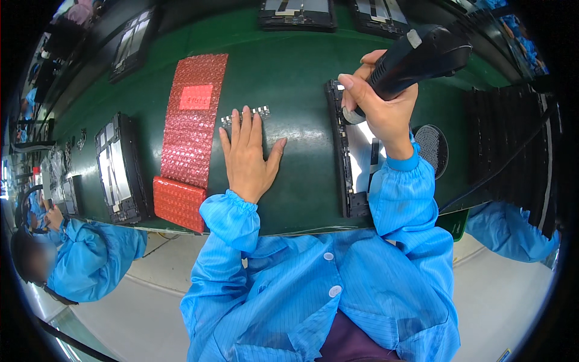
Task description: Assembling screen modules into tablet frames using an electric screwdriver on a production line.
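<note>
My left hand (pixel 250 160) lies flat on the green bench with its fingers stretched out. Its fingertips touch a short strip of small dark and white parts (pixel 263 111). Farther right, my right hand (pixel 384 105) is wrapped round a black handheld tool (pixel 425 57) with a ridged body and a round grey end. That end points down at the upper part of an opened tablet-like device (pixel 360 163). The device has a black frame and a shiny silver inside; my right hand and sleeve cover part of it.
Left of my hand lies red bubble wrap (pixel 192 130) with a folded red bubble pouch (pixel 180 202). Another opened device (pixel 117 172) sits beside it; more stand along the far edge. A round mesh-topped object (pixel 432 151) and black ribbed material (pixel 506 145) are right. A co-worker (pixel 90 256) sits left.
</note>
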Tool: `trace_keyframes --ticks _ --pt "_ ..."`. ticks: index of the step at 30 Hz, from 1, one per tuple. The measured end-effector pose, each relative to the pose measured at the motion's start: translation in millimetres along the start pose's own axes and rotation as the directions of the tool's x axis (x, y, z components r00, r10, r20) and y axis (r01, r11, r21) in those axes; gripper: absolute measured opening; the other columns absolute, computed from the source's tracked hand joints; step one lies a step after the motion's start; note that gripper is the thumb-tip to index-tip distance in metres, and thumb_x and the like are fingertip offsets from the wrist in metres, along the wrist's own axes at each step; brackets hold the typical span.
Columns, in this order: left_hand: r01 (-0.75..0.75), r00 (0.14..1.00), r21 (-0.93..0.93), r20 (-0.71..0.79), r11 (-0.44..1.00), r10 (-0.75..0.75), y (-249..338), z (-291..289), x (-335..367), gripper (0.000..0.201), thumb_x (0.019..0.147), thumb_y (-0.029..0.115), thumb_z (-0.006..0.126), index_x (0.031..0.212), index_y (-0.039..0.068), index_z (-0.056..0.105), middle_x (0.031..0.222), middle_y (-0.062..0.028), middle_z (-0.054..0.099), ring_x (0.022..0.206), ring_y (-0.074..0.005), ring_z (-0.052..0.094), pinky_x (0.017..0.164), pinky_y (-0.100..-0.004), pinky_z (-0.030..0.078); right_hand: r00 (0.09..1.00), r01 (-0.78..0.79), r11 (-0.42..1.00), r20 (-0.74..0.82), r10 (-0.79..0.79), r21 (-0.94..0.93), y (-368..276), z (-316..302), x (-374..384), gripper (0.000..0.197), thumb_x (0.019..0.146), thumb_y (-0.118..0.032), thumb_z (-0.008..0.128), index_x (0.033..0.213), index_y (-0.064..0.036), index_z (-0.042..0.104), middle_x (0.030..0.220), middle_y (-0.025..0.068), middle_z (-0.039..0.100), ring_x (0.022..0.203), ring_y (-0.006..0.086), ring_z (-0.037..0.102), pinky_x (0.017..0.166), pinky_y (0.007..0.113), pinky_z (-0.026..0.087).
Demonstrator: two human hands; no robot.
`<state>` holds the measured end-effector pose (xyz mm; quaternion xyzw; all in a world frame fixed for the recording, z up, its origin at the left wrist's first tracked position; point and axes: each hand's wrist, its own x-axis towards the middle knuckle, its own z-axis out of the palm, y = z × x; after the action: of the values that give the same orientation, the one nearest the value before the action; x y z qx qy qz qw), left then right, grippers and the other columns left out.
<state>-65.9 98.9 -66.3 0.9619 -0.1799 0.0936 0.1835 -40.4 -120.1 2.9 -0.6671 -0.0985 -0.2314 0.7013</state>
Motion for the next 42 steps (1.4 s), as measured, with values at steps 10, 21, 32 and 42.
trace_keyframes --ticks 10,21,32,42 --pt "-0.207 0.975 -0.255 -0.138 0.945 0.176 21.4 -6.9 -14.8 0.035 0.075 0.015 0.069 0.103 -0.002 0.061 0.125 -0.0189 0.051 0.124 -0.0363 0.041 0.104 -0.0518 0.027 0.995 0.008 0.998 0.102 -0.003 -0.055 -3.3 6.9 -11.1 0.031 0.074 0.008 0.067 0.099 0.0000 0.049 0.064 0.0070 0.058 0.051 0.0112 0.056 0.047 0.024 0.046" --pt "-0.619 0.736 -0.465 -0.062 0.633 0.674 98.7 16.2 -52.0 0.038 0.070 0.016 0.070 0.103 0.000 0.061 0.116 -0.0118 0.058 0.118 -0.0247 0.049 0.103 -0.0454 0.032 0.999 0.013 1.000 -0.051 -0.013 -0.002 -31.0 -24.0 -14.7 0.032 0.075 0.000 0.068 0.103 -0.0024 0.053 0.064 0.0042 0.060 0.054 0.0117 0.059 0.053 0.022 0.048" --pt "-0.209 0.914 -0.315 0.273 0.926 0.299 56.5 -23.5 -52.0 0.083 0.075 0.049 0.063 0.128 -0.010 0.038 0.138 -0.0278 0.031 0.131 -0.0427 0.024 0.105 -0.0578 0.014 0.754 -0.311 0.928 0.647 0.111 0.204 -49.3 -147.4 -92.4 0.049 0.065 -0.032 0.078 0.101 -0.0038 0.062 0.124 0.0300 0.047 0.126 0.0451 0.034 0.103 0.063 0.013" --pt "0.160 0.961 -0.639 0.273 0.752 0.028 61.8 -35.2 -52.0 0.064 0.085 0.021 0.061 0.133 -0.009 0.031 0.135 -0.0262 0.037 0.129 -0.0380 0.032 0.107 -0.0521 0.017 0.624 -0.422 0.855 0.781 0.033 0.301 -49.6 -123.5 -88.6 0.044 0.063 -0.023 0.083 0.099 -0.0049 0.066 0.132 0.0280 0.041 0.129 0.0479 0.025 0.105 0.058 0.014"
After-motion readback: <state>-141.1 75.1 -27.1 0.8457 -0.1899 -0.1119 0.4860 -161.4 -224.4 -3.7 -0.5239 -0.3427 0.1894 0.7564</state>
